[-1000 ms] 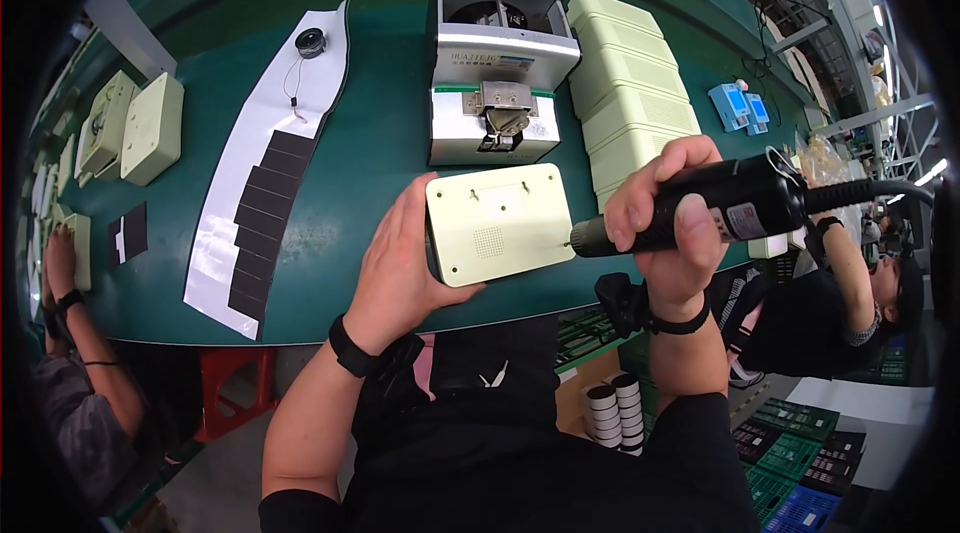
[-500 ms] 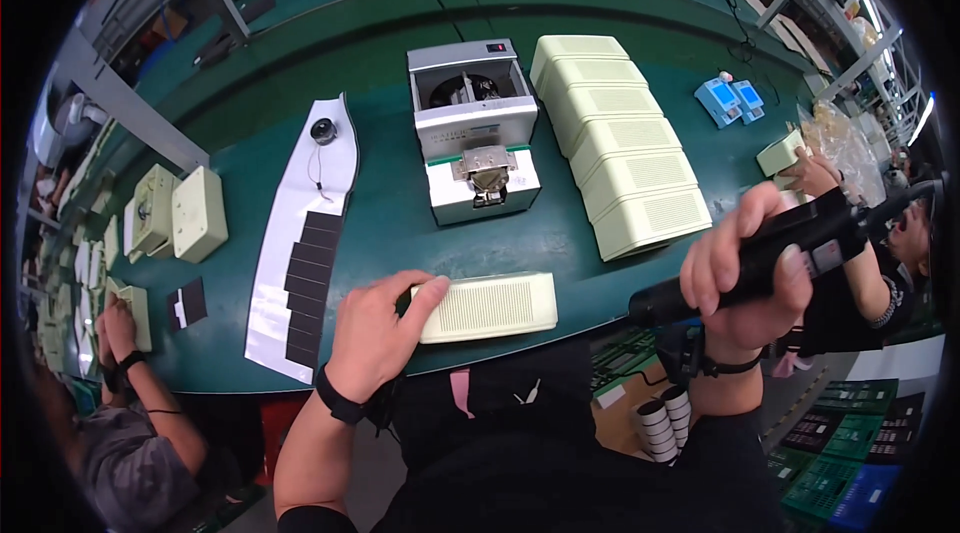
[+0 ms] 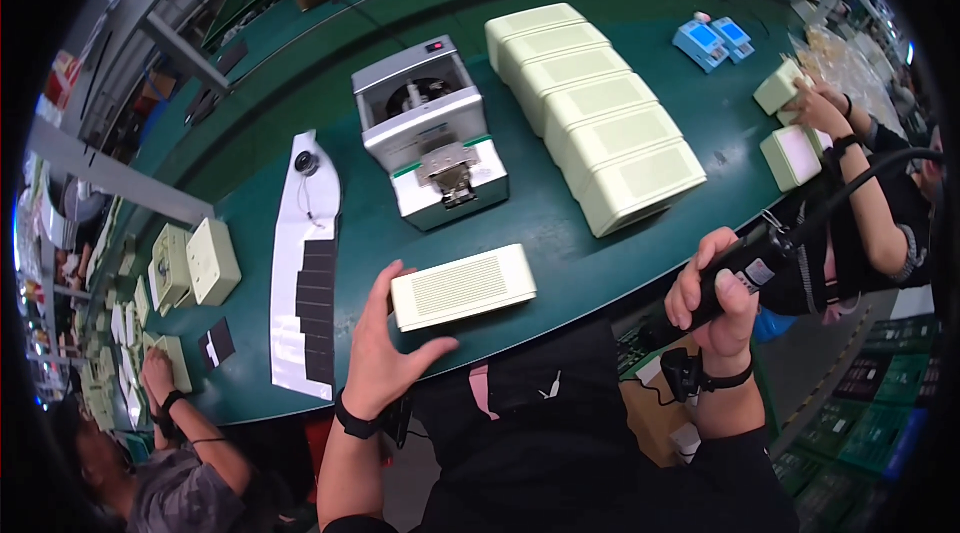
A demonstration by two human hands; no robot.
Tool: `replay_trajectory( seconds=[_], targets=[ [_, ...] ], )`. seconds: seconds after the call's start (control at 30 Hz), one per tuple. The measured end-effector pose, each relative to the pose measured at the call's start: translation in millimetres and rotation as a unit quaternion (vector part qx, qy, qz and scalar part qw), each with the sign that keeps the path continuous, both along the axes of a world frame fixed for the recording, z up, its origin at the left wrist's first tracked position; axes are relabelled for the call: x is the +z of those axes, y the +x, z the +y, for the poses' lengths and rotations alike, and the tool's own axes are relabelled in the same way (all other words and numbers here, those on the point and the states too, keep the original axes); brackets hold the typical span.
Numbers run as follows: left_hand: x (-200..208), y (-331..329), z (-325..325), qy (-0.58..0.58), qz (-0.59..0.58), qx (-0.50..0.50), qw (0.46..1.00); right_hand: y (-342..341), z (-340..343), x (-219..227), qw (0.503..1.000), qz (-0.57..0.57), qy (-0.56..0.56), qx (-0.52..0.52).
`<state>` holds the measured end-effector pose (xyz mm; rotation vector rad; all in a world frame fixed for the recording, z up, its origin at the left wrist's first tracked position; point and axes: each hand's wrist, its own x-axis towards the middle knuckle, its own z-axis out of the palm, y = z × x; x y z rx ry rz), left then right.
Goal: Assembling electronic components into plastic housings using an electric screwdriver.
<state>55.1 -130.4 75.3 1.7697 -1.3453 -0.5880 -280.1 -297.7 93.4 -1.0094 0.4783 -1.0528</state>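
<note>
A cream plastic box (image 3: 465, 288) with a ribbed vent on top lies near the table's front edge. At its left end my left hand (image 3: 380, 358) is open, thumb spread away from the box's near side; the fingertips are beside or just against its end. My right hand (image 3: 722, 313) is wrapped round a black corded electric screwdriver (image 3: 765, 255), held off to the right in front of the table edge. Its tip points down to the left and is hard to make out. Beyond the box stands a grey and white screw feeder (image 3: 425, 128).
A row of several cream boxes (image 3: 590, 118) stands right of the feeder. Left of it lies a white sheet (image 3: 288, 313) with dark strips and a small round black part (image 3: 306, 164). Two blue devices (image 3: 712, 41) sit far right. Co-workers handle cream parts at both sides.
My left thumb has come off the top of the cream box, and the hand has opened. The right hand has lowered with the screwdriver. The whole view has tilted.
</note>
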Motion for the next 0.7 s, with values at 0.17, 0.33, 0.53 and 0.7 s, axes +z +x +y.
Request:
replay_trajectory(
  seconds=[0.17,0.33,0.53,0.7],
  targets=[
    [-19.1,-12.9,-12.3,-0.006,-0.013,-0.02,1.0,-7.7,10.3,-14.0,0.998,0.036,0.0,-0.044],
    [-21.9,-95.0,-65.9,-0.059,-0.054,-0.088,0.993,-10.4,11.7,-28.7,0.973,0.171,-0.049,-0.147],
    [-26.3,-138.3,-113.5,-0.114,-0.064,-0.053,0.99,-25.1,16.8,-37.6,0.939,0.223,-0.071,-0.253],
    [-32.5,-154.7,-126.6,-0.137,-0.037,-0.029,0.99,-20.7,16.5,-54.2,0.915,0.284,-0.128,-0.255]
  ],
)
